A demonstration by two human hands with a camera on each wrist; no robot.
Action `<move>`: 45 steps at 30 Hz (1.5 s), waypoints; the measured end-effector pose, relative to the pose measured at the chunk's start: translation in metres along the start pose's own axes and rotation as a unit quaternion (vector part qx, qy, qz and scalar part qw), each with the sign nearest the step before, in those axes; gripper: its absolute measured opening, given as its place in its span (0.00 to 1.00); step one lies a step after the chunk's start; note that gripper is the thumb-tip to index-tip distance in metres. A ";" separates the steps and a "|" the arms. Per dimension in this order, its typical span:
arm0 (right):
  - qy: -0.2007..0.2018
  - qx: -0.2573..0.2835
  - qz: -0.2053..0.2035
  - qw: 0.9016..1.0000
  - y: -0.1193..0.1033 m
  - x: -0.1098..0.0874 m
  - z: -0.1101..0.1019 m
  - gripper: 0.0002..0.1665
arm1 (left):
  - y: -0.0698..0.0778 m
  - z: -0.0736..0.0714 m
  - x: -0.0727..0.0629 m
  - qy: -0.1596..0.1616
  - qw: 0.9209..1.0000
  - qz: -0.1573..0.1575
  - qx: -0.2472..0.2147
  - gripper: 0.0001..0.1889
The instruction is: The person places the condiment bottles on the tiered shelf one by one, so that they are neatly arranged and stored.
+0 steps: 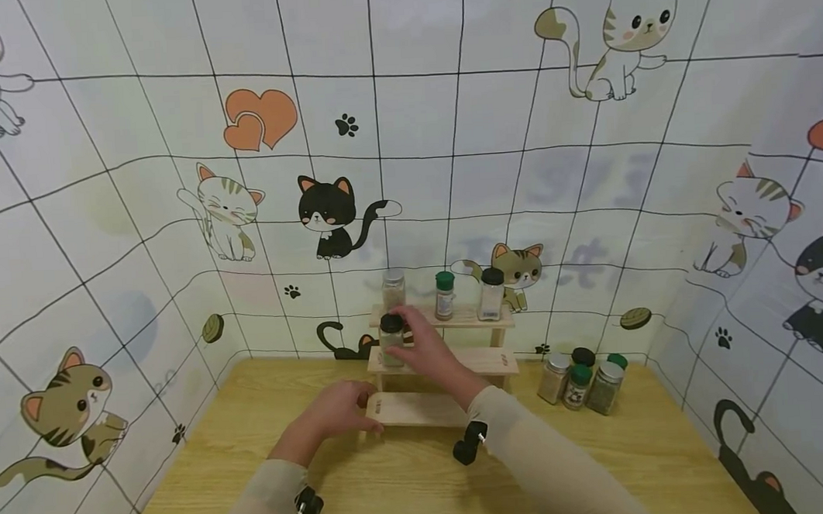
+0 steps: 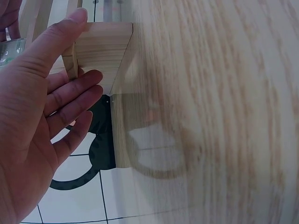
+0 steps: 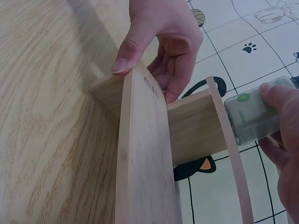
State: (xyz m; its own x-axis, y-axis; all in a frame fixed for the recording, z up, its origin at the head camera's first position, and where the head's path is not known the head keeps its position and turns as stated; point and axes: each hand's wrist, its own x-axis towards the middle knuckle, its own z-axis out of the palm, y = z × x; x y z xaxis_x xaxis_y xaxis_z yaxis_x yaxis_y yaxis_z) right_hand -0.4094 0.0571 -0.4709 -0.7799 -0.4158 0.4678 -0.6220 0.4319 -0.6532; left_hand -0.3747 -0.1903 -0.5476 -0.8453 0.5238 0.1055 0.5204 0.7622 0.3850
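Note:
A three-step wooden rack (image 1: 419, 409) stands on the table. My right hand (image 1: 430, 353) grips a glass spice jar with a black lid (image 1: 392, 339) at the left end of the middle step. In the right wrist view, the jar (image 3: 254, 113) is at the step's edge, thumb on one side and fingers on the other. My left hand (image 1: 337, 410) holds the left end of the lowest step, thumb at the front edge and fingers around the end, as the left wrist view of this hand (image 2: 42, 102) also shows.
The top step bears a clear-topped jar (image 1: 394, 287), a green-lidded jar (image 1: 444, 296) and a black-lidded jar (image 1: 491, 295). Several more jars (image 1: 603, 389) cluster on the table right of the rack. A cat-patterned wall covering (image 1: 418, 117) encloses the wooden table (image 1: 396, 491) behind and at both sides.

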 end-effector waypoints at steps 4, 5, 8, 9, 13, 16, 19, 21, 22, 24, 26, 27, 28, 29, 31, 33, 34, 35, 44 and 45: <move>0.004 0.010 -0.006 1.000 -0.001 -0.002 0.000 0.42 | 0.001 0.000 0.000 0.001 1.000 0.000 -0.005 0.31; 0.005 0.011 -0.007 1.000 0.000 -0.002 0.000 0.42 | 0.000 0.000 0.000 0.002 1.000 0.000 -0.004 0.31; 0.010 0.020 -0.007 1.000 -0.001 -0.004 0.002 0.44 | 0.000 0.001 -0.001 0.002 1.000 0.004 -0.005 0.30; 0.012 0.024 -0.006 1.000 -0.001 -0.004 0.002 0.44 | 0.000 0.000 -0.001 0.002 1.000 0.006 -0.006 0.30; 0.027 0.023 0.002 0.999 -0.001 -0.008 0.004 0.48 | 0.001 0.000 -0.002 0.001 1.000 0.004 -0.004 0.30; 0.038 0.012 0.020 0.999 -0.001 -0.014 0.003 0.52 | 0.002 0.000 -0.002 0.000 1.000 -0.001 -0.004 0.30; 0.055 0.020 0.045 0.997 -0.003 -0.023 -0.002 0.54 | 0.004 0.000 -0.002 -0.002 1.000 -0.003 -0.009 0.31; 0.066 0.024 0.058 0.996 -0.004 -0.029 -0.007 0.54 | 0.005 -0.001 -0.002 -0.003 1.000 -0.005 -0.015 0.32; 0.070 0.025 0.064 0.995 -0.003 -0.032 -0.009 0.54 | 0.005 -0.001 -0.002 -0.003 1.000 -0.007 -0.016 0.32; 0.072 0.020 0.068 0.995 -0.001 -0.037 -0.015 0.52 | 0.006 -0.001 -0.002 -0.003 1.000 -0.013 -0.020 0.33; 0.066 0.012 0.072 0.995 0.003 -0.044 -0.021 0.52 | 0.006 -0.001 -0.002 -0.002 1.000 -0.018 -0.020 0.33; 0.064 0.009 0.072 0.995 0.004 -0.047 -0.024 0.51 | 0.006 -0.001 -0.002 -0.002 1.000 -0.018 -0.018 0.33; 0.062 0.006 0.072 0.995 0.006 -0.051 -0.027 0.51 | 0.006 0.000 -0.002 -0.002 1.000 -0.019 -0.015 0.33; 0.060 0.003 0.073 0.996 0.008 -0.055 -0.031 0.51 | 0.006 0.000 -0.002 -0.001 1.000 -0.018 -0.014 0.33; 0.058 0.001 0.075 0.996 0.011 -0.062 -0.038 0.50 | 0.006 0.000 -0.002 0.000 1.000 -0.014 -0.010 0.33; 0.061 0.003 0.078 0.995 0.012 -0.069 -0.046 0.49 | 0.007 0.000 -0.003 0.001 1.000 -0.010 -0.008 0.32; 0.063 0.002 0.082 0.995 0.013 -0.073 -0.050 0.49 | 0.008 -0.001 -0.003 0.002 1.000 -0.009 -0.009 0.32; 0.065 0.001 0.086 0.994 0.014 -0.077 -0.054 0.48 | 0.008 -0.001 -0.003 0.003 1.000 -0.007 -0.012 0.31; 0.095 -0.015 0.088 0.991 0.029 -0.110 -0.088 0.44 | 0.013 -0.004 -0.006 0.006 1.000 0.002 -0.013 0.29; 0.099 -0.018 0.084 0.991 0.030 -0.113 -0.092 0.43 | 0.013 -0.004 -0.006 0.006 1.000 0.002 -0.013 0.29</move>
State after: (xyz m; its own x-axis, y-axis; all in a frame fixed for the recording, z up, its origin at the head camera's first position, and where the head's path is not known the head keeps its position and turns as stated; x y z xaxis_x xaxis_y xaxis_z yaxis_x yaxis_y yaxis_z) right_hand -0.3467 0.1903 -0.4889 -0.8685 -0.1726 0.4647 -0.4821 0.5120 -0.7109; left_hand -0.3636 -0.1848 -0.5397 -0.8449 0.5218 0.1174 0.5201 0.7504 0.4079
